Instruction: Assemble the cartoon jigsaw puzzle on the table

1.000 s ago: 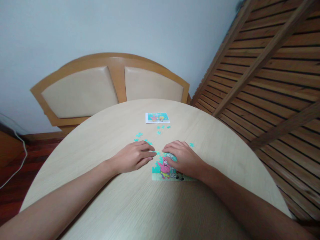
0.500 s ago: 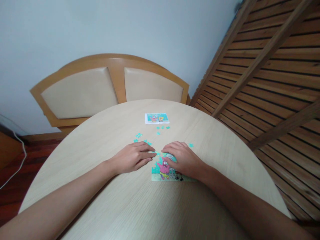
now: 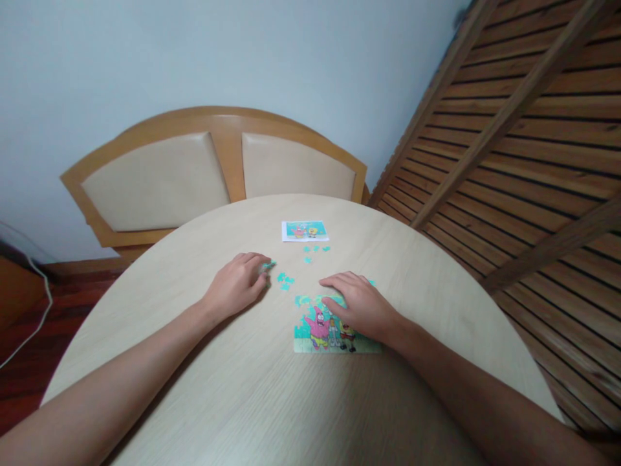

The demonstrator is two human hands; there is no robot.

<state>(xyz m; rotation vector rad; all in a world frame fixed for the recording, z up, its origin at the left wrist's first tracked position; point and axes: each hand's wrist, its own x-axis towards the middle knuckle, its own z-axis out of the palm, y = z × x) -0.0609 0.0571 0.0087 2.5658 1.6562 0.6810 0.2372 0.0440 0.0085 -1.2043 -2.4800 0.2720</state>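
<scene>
A part-built rectangular cartoon jigsaw [image 3: 319, 331] lies flat, loose teal pieces [image 3: 289, 281] scattered toward the pale round table's [image 3: 242, 395] far edge.

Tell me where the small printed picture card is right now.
In the head view, the picture card lies near the middle of the far edge of the table, just beyond four loose teal puzzle pieces.

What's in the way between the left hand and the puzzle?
A few loose teal pieces lie on the table between the left hand and the puzzle, probably flat enough to pass over. The right hand covers the puzzle's upper right.
</scene>
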